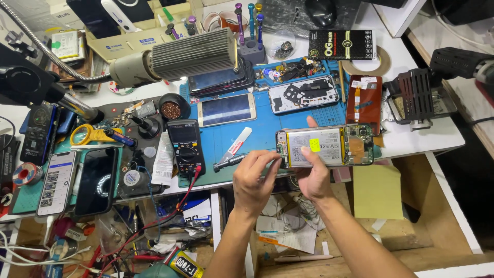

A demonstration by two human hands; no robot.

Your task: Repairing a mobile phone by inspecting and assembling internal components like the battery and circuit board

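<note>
From the head camera I see my right hand [315, 177] gripping the opened smartphone [325, 146] from below, thumb up behind its top edge, holding it level just above the front of the blue repair mat [267, 128]. My left hand [253, 177] pinches the phone's left end with curled fingertips. Its battery faces up with 1 small yellow sticker [314, 144]. A black multimeter [186, 145] sits to the left, near a screwdriver [230, 162]

Glossy phone battery [315, 146], matt blue mat [267, 131]
</note>
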